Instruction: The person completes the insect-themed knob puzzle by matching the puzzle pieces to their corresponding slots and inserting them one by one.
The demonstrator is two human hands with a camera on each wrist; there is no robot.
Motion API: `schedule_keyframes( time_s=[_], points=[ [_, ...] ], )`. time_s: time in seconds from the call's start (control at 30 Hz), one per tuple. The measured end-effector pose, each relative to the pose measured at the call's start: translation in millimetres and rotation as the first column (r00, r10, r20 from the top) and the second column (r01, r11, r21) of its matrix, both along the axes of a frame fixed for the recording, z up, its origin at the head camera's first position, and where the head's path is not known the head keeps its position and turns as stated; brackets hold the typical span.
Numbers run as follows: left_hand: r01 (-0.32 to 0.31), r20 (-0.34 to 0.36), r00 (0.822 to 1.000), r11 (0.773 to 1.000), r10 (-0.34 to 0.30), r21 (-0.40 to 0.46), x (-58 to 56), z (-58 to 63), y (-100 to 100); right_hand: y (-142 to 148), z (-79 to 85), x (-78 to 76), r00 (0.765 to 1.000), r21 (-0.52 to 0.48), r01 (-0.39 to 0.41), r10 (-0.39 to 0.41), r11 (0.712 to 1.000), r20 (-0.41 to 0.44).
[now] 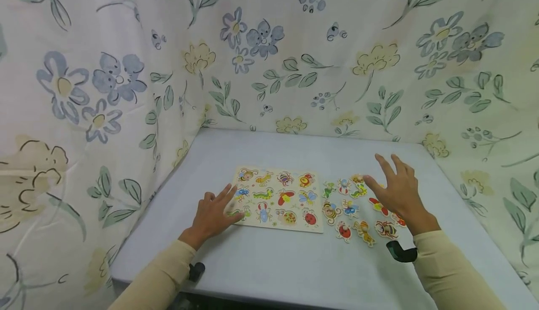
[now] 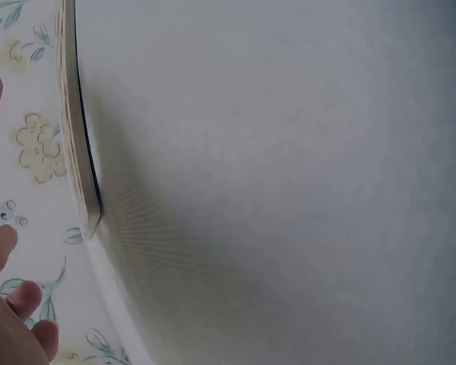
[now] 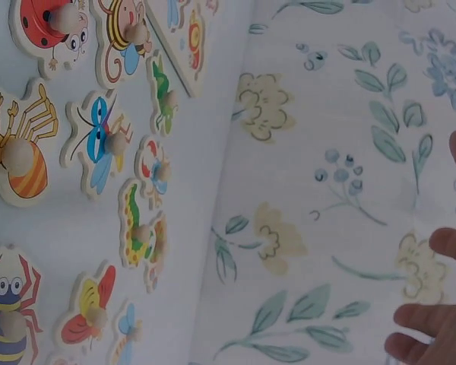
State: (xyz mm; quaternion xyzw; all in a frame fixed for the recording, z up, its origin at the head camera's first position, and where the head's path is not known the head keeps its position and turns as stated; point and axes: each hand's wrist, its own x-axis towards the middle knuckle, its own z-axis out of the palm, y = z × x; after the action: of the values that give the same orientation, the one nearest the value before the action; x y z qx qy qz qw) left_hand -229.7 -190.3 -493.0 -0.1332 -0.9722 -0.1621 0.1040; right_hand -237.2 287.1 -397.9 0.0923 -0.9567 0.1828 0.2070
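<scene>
A flat wooden puzzle board point(image 1: 290, 229) printed with several colourful insects lies on the table. My left hand point(image 1: 214, 212) is at its left edge, fingers extended over the printed pictures; whether they touch cannot be told. Right of the board lie loose insect pieces with round knobs, among them a ladybug point(image 1: 344, 231), a striped orange insect point(image 1: 364, 232), a spider point(image 1: 385, 229) and a bee point(image 1: 331, 211). Above the right part of this group, my right hand point(image 1: 397, 193) hovers with fingers spread, holding nothing. A caterpillar piece point(image 3: 133, 220) shows in the right wrist view.
A white cloth covers the table point(image 1: 261, 263). Floral curtains point(image 1: 294, 85) hang behind it and along both sides. Dark wrist straps point(image 1: 402, 252) sit at the sleeve cuffs.
</scene>
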Motion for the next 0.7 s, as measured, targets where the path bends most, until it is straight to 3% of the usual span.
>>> schedule_keyframes(
  time_s=[0.17, 0.33, 0.5, 0.7],
  points=[
    [0.011, 0.099, 0.995, 0.998, -0.016, 0.057, -1.3, -6.3, -1, -3, -6.7, 0.3, 1.000, -0.014, -0.005, 0.006, 1.000, 0.013],
    [0.023, 0.212, 0.976, 0.987, -0.057, 0.160, -2.4, -11.2, -3, -10, -12.3, 0.2, 0.999, -0.028, -0.026, 0.026, 0.999, 0.020],
    [0.060, 0.217, 0.970, 0.974, -0.108, 0.218, -5.0, -17.3, -7, -15, -18.6, 0.1, 0.998, -0.026, -0.029, 0.030, 0.999, 0.051],
    [0.076, 0.221, 0.968, 0.978, -0.119, 0.194, -9.0, -24.2, -13, -18, -24.3, -1.7, 0.997, -0.037, -0.057, 0.059, 0.998, 0.055]
  ],
)
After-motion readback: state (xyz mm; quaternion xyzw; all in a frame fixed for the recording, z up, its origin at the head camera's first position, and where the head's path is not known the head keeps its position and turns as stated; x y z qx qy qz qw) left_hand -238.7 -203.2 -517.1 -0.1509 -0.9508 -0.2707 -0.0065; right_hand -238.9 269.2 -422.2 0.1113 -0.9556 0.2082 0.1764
